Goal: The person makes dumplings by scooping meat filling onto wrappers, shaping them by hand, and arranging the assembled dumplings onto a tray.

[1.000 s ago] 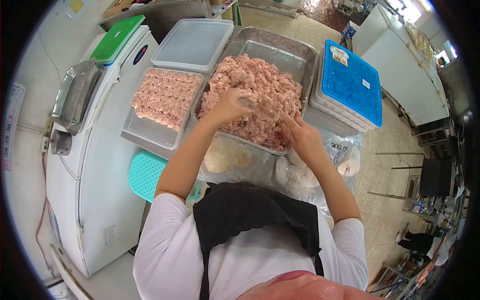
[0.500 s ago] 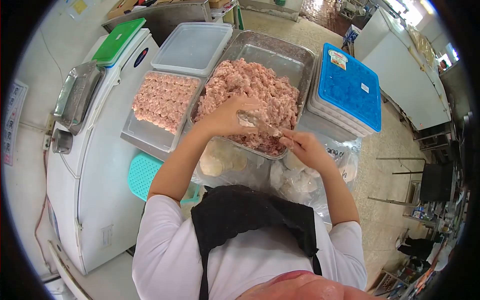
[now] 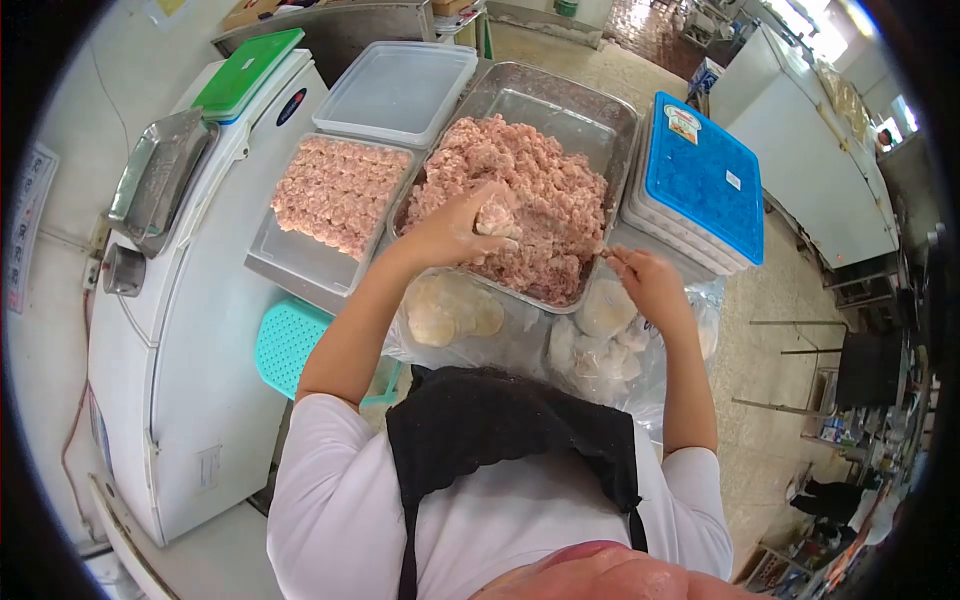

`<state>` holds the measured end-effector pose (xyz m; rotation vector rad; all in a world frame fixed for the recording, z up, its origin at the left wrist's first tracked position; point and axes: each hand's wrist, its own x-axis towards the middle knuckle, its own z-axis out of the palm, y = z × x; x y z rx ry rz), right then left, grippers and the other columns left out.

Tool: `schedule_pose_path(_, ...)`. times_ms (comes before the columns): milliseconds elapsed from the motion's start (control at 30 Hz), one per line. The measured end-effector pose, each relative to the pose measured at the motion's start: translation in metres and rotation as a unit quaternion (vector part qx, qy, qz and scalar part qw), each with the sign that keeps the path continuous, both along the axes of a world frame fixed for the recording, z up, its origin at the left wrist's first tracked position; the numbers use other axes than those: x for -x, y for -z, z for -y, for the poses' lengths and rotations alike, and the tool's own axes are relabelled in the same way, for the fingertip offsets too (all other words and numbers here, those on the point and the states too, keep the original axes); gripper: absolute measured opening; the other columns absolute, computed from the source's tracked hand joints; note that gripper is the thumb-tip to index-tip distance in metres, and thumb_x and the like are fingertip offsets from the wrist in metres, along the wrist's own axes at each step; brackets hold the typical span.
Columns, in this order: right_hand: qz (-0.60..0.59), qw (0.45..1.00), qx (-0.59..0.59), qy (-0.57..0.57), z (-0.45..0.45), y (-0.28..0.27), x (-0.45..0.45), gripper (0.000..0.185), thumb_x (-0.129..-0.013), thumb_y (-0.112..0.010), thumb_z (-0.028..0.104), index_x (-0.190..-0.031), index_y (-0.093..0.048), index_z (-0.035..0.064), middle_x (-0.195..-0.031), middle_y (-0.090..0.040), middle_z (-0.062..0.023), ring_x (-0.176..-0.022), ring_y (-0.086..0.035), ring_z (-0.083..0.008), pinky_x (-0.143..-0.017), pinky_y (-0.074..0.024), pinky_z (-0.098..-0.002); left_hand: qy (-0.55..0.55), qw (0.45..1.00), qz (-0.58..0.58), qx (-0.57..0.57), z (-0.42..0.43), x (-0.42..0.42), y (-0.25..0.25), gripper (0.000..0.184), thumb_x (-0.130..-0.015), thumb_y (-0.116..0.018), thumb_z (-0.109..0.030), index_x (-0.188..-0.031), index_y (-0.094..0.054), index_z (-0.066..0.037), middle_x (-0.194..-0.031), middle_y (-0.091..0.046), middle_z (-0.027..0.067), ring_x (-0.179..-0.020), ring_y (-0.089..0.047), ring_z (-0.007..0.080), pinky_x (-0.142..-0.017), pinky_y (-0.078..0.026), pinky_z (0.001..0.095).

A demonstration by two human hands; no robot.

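Observation:
My left hand (image 3: 462,232) is curled over the front left of the metal tray (image 3: 622,120), closed on a pale meat-filled dumpling (image 3: 494,216). A heap of pink ground meat (image 3: 545,180) lies in that tray. My right hand (image 3: 648,282) is closed at the tray's front right corner, gripping a small spatula (image 3: 606,252); most of it is hidden by the fingers and its tip is at the meat's edge. Round pale wrappers (image 3: 450,308) lie on plastic before the tray, and more wrappers in a clear bag (image 3: 598,345) lie below my right hand.
To the left, a clear container (image 3: 272,252) holds rows of dumplings (image 3: 340,190). Behind it rests a translucent lid (image 3: 400,90). Stacked boxes with a blue lid (image 3: 705,175) stand at the right. A turquoise stool (image 3: 285,345) and a white chest freezer (image 3: 200,380) are on the left.
My right hand has drawn back to the right with the spatula, away from my left hand. My left hand has turned, and the dumpling now shows in its grip.

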<state>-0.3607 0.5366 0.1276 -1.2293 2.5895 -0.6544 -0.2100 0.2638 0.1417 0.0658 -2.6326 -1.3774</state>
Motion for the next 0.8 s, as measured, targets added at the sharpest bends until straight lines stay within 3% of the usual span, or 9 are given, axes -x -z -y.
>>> schedule_pose_path(33,0.033,0.999,0.031,0.004,-0.004,-0.009,-0.002,0.032,-0.091,-0.061,0.024,-0.117,-0.064,0.0034,-0.101,-0.067,-0.0202,-0.091,-0.066,-0.0326,-0.079,-0.0502,-0.0365,-0.001,0.998,-0.069,0.007,-0.002,-0.002,-0.005,0.06,-0.072,-0.08,-0.028,-0.122,-0.056,-0.006,-0.113,-0.064,0.0113,-0.106,-0.059,0.0226,-0.093,-0.043,0.0383)
schedule_pose_path(133,0.135,0.979,0.136,-0.07,-0.01,-0.029,-0.021,0.035,-0.092,-0.061,0.023,-0.117,-0.062,-0.0018,-0.103,-0.067,-0.021,-0.095,-0.065,-0.0308,-0.082,-0.0487,-0.0337,0.047,0.99,-0.13,0.013,0.0,-0.001,-0.007,0.054,-0.072,-0.079,-0.031,-0.116,-0.06,-0.007,-0.115,-0.064,0.0113,-0.109,-0.059,0.0268,-0.094,-0.043,0.0414)
schedule_pose_path(233,0.138,0.98,0.099,-0.108,0.009,-0.026,-0.046,0.034,-0.092,-0.061,0.022,-0.117,-0.062,-0.0016,-0.103,-0.067,-0.0206,-0.095,-0.064,-0.0287,-0.084,-0.048,-0.0327,0.135,0.985,-0.079,0.066,-0.005,-0.005,-0.016,0.04,-0.073,-0.077,-0.025,-0.105,-0.064,-0.005,-0.104,-0.067,0.0138,-0.097,-0.064,0.0298,-0.087,-0.048,0.0392)
schedule_pose_path(267,0.096,0.98,0.106,-0.137,0.009,-0.019,-0.042,0.031,-0.091,-0.062,0.021,-0.115,-0.064,0.0007,-0.096,-0.067,-0.0189,-0.086,-0.065,-0.0298,-0.077,-0.0495,-0.0338,0.122,0.99,-0.04,0.062,-0.004,-0.006,-0.015,0.042,-0.072,-0.078,-0.026,-0.105,-0.064,-0.004,-0.106,-0.066,0.014,-0.1,-0.062,0.0294,-0.089,-0.047,0.0394)
schedule_pose_path(367,-0.052,0.998,0.012,-0.034,0.01,-0.067,-0.056,0.03,-0.09,-0.062,0.027,-0.113,-0.066,0.0075,-0.091,-0.066,-0.0173,-0.081,-0.064,-0.0359,-0.072,-0.0507,-0.0417,0.087,0.995,0.038,0.044,0.004,-0.006,-0.006,0.046,-0.07,-0.079,-0.03,-0.105,-0.065,-0.003,-0.11,-0.065,0.015,-0.106,-0.06,0.0292,-0.093,-0.044,0.0395)
schedule_pose_path(467,-0.089,0.99,0.084,-0.068,0.014,-0.05,-0.075,0.028,-0.089,-0.063,0.028,-0.111,-0.067,0.0114,-0.084,-0.064,-0.0146,-0.073,-0.062,-0.0361,-0.065,-0.0485,-0.0441,0.091,0.993,0.053,0.046,0.013,-0.011,-0.006,0.049,-0.07,-0.079,-0.031,-0.108,-0.064,-0.003,-0.11,-0.065,0.0161,-0.106,-0.06,0.0306,-0.093,-0.045,0.0392)
schedule_pose_path(567,-0.101,0.993,0.015,-0.065,0.014,-0.064,-0.07,0.029,-0.089,-0.063,0.028,-0.11,-0.067,0.0092,-0.085,-0.065,-0.0151,-0.074,-0.063,-0.036,-0.065,-0.049,-0.0427,0.099,0.991,0.053,0.079,0.019,-0.015,-0.013,0.051,-0.07,-0.079,-0.031,-0.112,-0.063,-0.005,-0.113,-0.064,0.0157,-0.109,-0.059,0.0312,-0.094,-0.044,0.0393)
schedule_pose_path(667,-0.08,0.995,0.054,-0.036,0.012,-0.091,-0.081,0.028,-0.09,-0.062,0.022,-0.11,-0.066,0.0037,-0.087,-0.065,-0.0171,-0.077,-0.063,-0.0332,-0.067,-0.0491,-0.0377,0.095,0.994,-0.002,0.049,0.03,-0.029,-0.006,0.053,-0.07,-0.08,-0.031,-0.114,-0.063,-0.008,-0.114,-0.064,0.0148,-0.108,-0.059,0.031,-0.094,-0.044,0.0392)
schedule_pose_path(800,-0.052,0.993,0.091,-0.048,0.045,-0.08,-0.116,0.029,-0.09,-0.06,0.026,-0.109,-0.066,0.0045,-0.094,-0.066,-0.0193,-0.084,-0.063,-0.0379,-0.073,-0.0496,-0.0429,0.139,0.986,-0.078,0.043,0.052,-0.045,-0.009,0.052,-0.07,-0.08,-0.031,-0.114,-0.063,-0.009,-0.113,-0.065,0.0146,-0.102,-0.061,0.0286,-0.092,-0.045,0.0385)
